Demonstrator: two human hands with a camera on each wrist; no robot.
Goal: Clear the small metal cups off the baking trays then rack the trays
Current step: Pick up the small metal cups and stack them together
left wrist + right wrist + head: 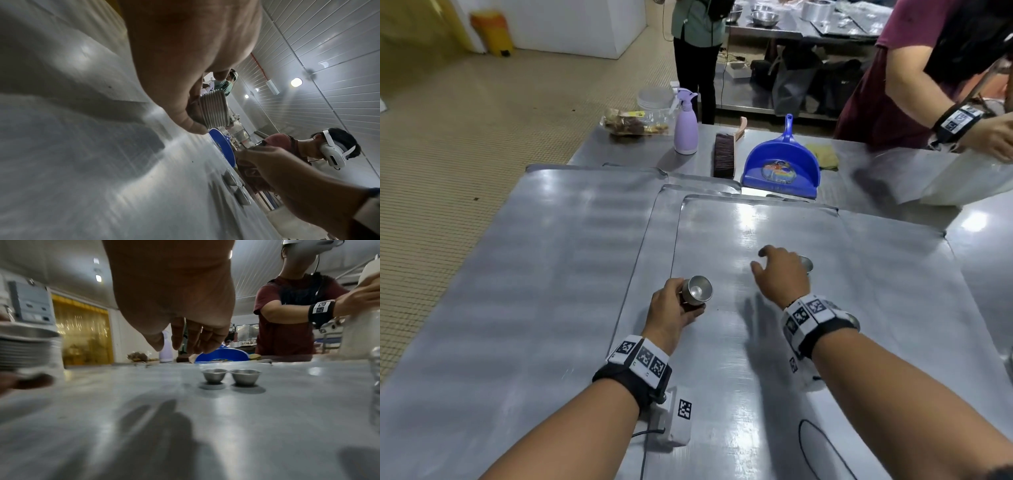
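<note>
Cups sit touching mid-tray; the right hand, fingers spread, may knock one aside. The left hand grips a tilted stack that could slip.

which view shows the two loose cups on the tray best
The right wrist view: both loose cups stand upright side by side on the tray, unobstructed, ahead of the right hand. The head view shows only one rim behind that hand. The left wrist view shows them blurred.
</note>
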